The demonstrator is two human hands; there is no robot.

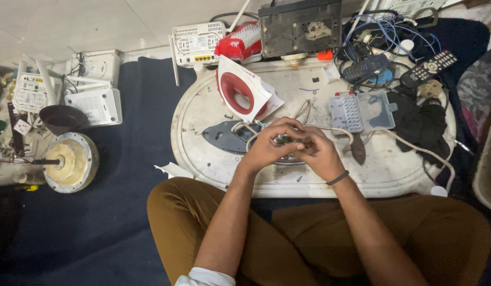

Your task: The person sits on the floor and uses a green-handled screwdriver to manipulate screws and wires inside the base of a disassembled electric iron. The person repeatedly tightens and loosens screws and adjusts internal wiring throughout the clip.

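Both hands are meeting over the middle of the white oval tray (pixel 213 175). The left hand (pixel 266 145) and the right hand (pixel 322 153) are curling their fingers together and pinching a small metal part (pixel 283 140) between the fingertips; what it is cannot be told. Just beneath them the grey iron soleplate (pixel 224 136) is lying flat, with a braided cord (pixel 415 148) running off to the right. Behind the hands the red-and-white iron housing (pixel 240 92) is standing tilted. To the right a clear compartment box (pixel 362 110) is lying open, and beyond it two remote controls (pixel 428 68) are resting among blue wires (pixel 383 29).
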